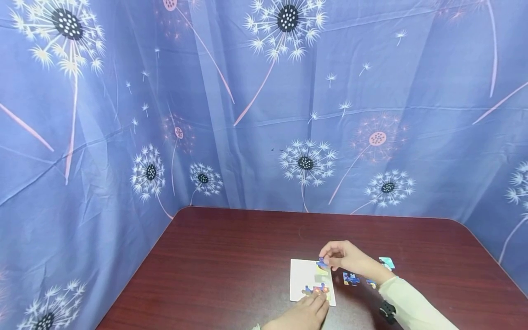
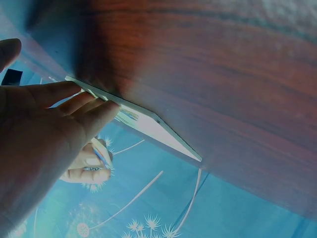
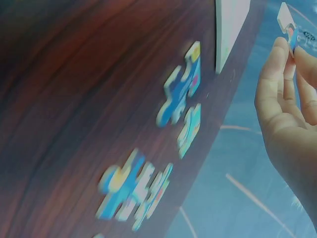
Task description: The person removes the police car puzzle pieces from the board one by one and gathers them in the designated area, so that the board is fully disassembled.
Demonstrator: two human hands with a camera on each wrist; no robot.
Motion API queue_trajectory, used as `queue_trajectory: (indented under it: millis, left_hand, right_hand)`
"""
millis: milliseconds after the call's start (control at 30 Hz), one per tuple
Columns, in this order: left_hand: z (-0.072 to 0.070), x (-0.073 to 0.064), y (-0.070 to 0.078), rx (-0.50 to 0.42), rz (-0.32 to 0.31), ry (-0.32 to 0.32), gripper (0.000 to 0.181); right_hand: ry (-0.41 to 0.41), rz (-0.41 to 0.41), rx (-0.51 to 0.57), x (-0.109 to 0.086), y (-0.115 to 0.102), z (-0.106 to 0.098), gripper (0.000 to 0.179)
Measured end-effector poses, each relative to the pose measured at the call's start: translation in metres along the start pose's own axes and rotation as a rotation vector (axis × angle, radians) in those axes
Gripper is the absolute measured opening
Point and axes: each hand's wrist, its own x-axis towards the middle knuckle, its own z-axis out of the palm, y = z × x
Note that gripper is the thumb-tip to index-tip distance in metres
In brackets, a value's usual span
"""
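A white puzzle board lies on the table, with a few joined jigsaw pieces along its near edge. My left hand rests its fingertips on that near edge, against those pieces, its fingers fairly straight in the left wrist view. Over the board's far right corner, my right hand pinches a jigsaw piece between thumb and fingers. The piece is raised and tilted, with blue and yellow on its printed face in the head view.
Right of the board lie several loose jigsaw pieces: a blue one, a light teal one and others partly under the right forearm. The dark red wooden table meets a blue dandelion-print curtain at the back and left.
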Motion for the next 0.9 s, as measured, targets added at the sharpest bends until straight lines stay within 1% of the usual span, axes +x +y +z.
queue_trajectory:
  millis: [100, 167, 333, 400, 467, 600, 733, 800, 900]
  left_hand:
    - [0.001, 0.000, 0.000, -0.006, -0.006, 0.002, 0.068]
    - [0.001, 0.000, 0.000, -0.013, -0.013, -0.010, 0.069]
    - [-0.001, 0.000, 0.000, -0.066, -0.030, -0.051, 0.071]
    - [-0.001, 0.000, 0.000, -0.077, -0.029, -0.048, 0.071]
    - [-0.001, 0.000, 0.000, -0.068, -0.022, -0.034, 0.070]
    - [0.000, 0.000, 0.000, -0.055, -0.013, -0.030, 0.071]
    - [0.001, 0.000, 0.000, -0.053, -0.016, -0.042, 0.071]
    - [0.001, 0.001, -0.001, -0.067, -0.021, -0.051, 0.072]
    - [0.001, 0.000, 0.000, -0.074, -0.024, -0.059, 0.073]
  right_hand:
    - [0.003, 0.004, -0.004, -0.008, 0.002, -0.006, 0.020]
    - [0.008, 0.000, -0.007, -0.014, 0.005, -0.010, 0.020]
    - [0.008, -0.018, 0.009, -0.032, 0.012, -0.017, 0.020]
    - [0.005, -0.032, 0.015, -0.038, 0.013, -0.019, 0.019]
    - [-0.003, -0.049, 0.023, -0.043, 0.015, -0.020, 0.017]
    - [-0.029, -0.074, 0.024, -0.052, 0.016, -0.022, 0.015]
    - [-0.040, -0.049, 0.019, -0.061, 0.018, -0.022, 0.014]
    - [-0.048, -0.041, 0.022, -0.066, 0.019, -0.021, 0.014]
    - [-0.065, -0.052, 0.037, -0.072, 0.021, -0.020, 0.013]
